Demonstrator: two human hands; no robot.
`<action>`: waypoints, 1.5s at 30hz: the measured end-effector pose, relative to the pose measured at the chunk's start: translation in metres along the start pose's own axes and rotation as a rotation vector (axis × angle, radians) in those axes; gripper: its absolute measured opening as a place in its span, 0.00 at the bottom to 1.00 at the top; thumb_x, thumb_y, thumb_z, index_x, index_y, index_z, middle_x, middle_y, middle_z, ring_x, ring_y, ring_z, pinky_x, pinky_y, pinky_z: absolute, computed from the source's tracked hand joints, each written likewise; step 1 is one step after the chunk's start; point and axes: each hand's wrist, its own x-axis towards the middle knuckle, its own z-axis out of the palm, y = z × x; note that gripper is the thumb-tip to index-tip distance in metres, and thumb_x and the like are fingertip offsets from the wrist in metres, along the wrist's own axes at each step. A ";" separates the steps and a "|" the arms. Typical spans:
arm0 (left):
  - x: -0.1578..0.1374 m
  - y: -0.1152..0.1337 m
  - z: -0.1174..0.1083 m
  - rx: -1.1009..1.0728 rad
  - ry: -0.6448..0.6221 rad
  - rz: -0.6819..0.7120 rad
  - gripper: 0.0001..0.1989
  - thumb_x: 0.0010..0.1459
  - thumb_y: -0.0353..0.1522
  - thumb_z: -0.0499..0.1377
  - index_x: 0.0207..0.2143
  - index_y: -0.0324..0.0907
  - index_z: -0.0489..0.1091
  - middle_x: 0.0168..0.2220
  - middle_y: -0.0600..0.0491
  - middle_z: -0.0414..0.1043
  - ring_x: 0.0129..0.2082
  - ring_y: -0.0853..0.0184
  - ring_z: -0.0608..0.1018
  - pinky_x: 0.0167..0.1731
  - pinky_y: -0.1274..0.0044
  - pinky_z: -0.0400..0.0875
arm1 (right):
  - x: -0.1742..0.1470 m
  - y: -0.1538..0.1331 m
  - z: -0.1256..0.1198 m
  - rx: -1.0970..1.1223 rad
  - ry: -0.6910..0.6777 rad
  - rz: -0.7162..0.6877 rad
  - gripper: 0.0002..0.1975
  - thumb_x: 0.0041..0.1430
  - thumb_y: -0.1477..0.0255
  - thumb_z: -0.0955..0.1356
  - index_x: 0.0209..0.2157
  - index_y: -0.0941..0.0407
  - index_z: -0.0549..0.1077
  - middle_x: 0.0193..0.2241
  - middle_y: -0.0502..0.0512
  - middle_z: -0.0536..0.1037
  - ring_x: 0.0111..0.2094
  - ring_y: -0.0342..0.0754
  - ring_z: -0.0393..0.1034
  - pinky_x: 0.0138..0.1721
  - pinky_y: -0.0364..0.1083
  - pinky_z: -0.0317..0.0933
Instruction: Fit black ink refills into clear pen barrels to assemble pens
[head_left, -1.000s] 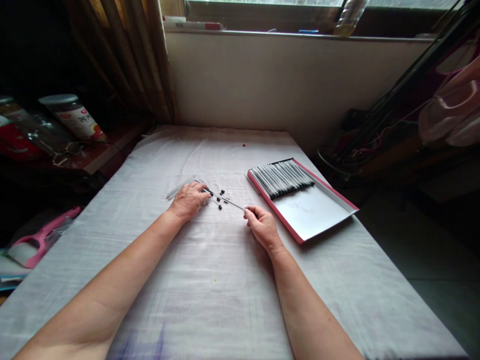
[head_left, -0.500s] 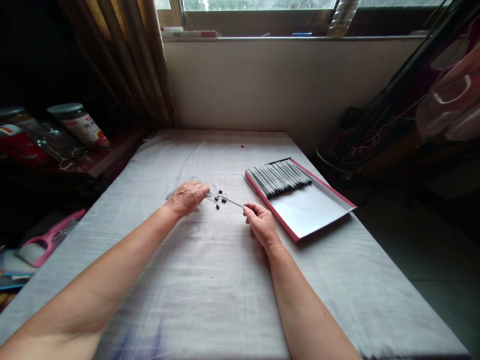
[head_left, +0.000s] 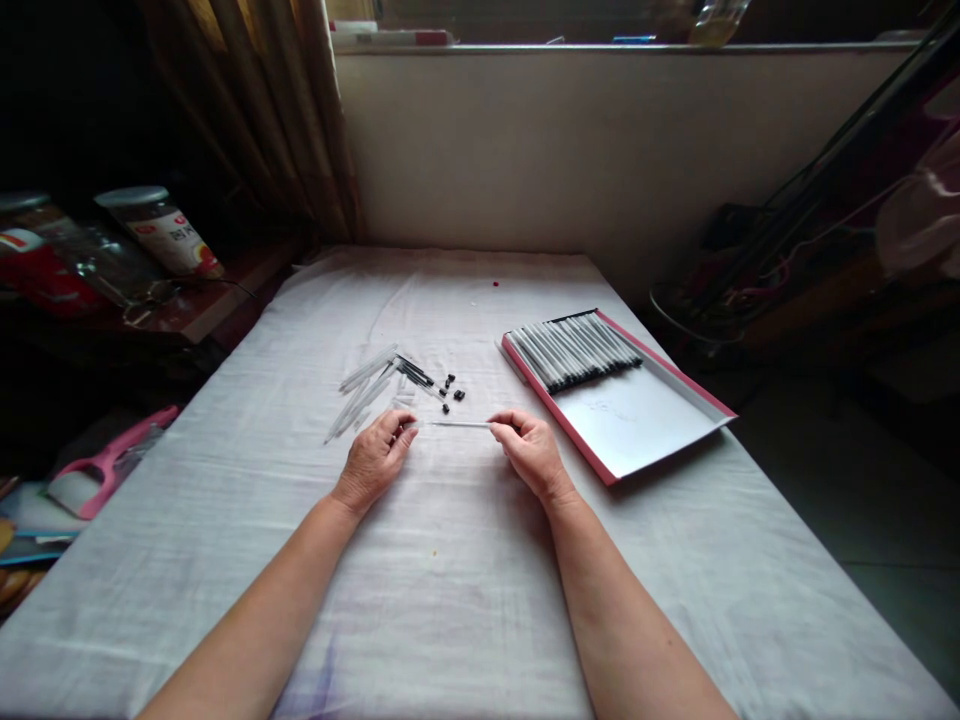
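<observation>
My right hand (head_left: 529, 450) is closed in a pinch on the end of a thin whitish pen (head_left: 459, 425), which points left and lies level above the cloth. Facing its tip, my left hand (head_left: 377, 455) is also pinched, at a small clear piece too small to name. Beyond the left hand lie clear plastic tubes (head_left: 358, 405), black-ended thin rods (head_left: 415, 371) and short clear pieces (head_left: 405, 396). Several small black plugs (head_left: 458, 395) are scattered between the hands, farther back.
A shallow red-edged box lid (head_left: 574, 440) at the right holds a row of black-ended pens (head_left: 574, 352). A pale cloth covers the table (head_left: 420, 620). Jars (head_left: 161, 230) and pink-handled scissors (head_left: 112, 460) sit off to the left.
My left hand has drawn back from the loose parts toward me, uncovering them. My right hand's pen has turned from slanting to nearly level, its tip facing the left fingers. The view has tilted down.
</observation>
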 end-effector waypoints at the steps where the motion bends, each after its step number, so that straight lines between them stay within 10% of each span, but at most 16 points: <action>1: 0.000 0.000 0.000 -0.004 -0.002 0.001 0.09 0.61 0.36 0.53 0.40 0.43 0.69 0.34 0.52 0.75 0.32 0.66 0.76 0.37 0.75 0.71 | 0.000 0.001 0.000 -0.021 -0.004 -0.011 0.11 0.46 0.64 0.67 0.26 0.56 0.76 0.19 0.49 0.73 0.21 0.43 0.62 0.24 0.43 0.57; 22: -0.007 -0.004 0.000 -0.270 -0.078 -0.014 0.10 0.59 0.35 0.58 0.39 0.43 0.77 0.36 0.50 0.80 0.36 0.64 0.80 0.40 0.74 0.75 | -0.005 0.004 0.001 -0.116 -0.308 -0.092 0.12 0.54 0.65 0.68 0.35 0.54 0.81 0.35 0.56 0.83 0.37 0.52 0.77 0.43 0.51 0.69; 45: 0.000 -0.005 0.002 -0.441 -0.125 -0.183 0.13 0.59 0.37 0.56 0.43 0.42 0.73 0.34 0.51 0.77 0.32 0.67 0.78 0.36 0.75 0.73 | -0.010 -0.011 0.006 -0.377 -0.156 -0.284 0.11 0.57 0.66 0.66 0.31 0.52 0.80 0.29 0.54 0.80 0.32 0.49 0.74 0.37 0.46 0.66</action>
